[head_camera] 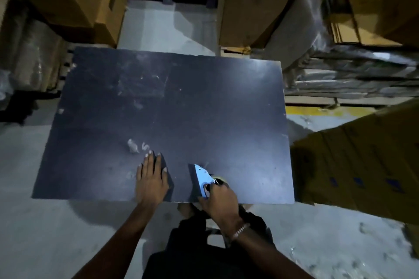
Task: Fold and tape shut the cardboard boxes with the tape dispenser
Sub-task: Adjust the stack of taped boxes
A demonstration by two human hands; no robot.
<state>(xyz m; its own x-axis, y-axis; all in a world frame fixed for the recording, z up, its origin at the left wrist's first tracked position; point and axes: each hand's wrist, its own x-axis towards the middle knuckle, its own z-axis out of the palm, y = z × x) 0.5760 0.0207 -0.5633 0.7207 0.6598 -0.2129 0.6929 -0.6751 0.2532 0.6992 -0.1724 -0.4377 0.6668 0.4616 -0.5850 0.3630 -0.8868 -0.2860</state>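
One dark table top (pixel 172 106) seen from above, with two hands on its near edge. The left hand (pixel 151 176) lies flat, fingers straight and spread, palm down. The right hand (pixel 221 201) curls around one blue tape dispenser (pixel 203 179), which rests on the table just beside it. Several cardboard boxes (pixel 256 4) stand stacked around the table; the exact count is unclear.

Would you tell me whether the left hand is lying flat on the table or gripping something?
Flat. The left hand rests palm down on the dark table, fingers straight and spread, holding nothing.
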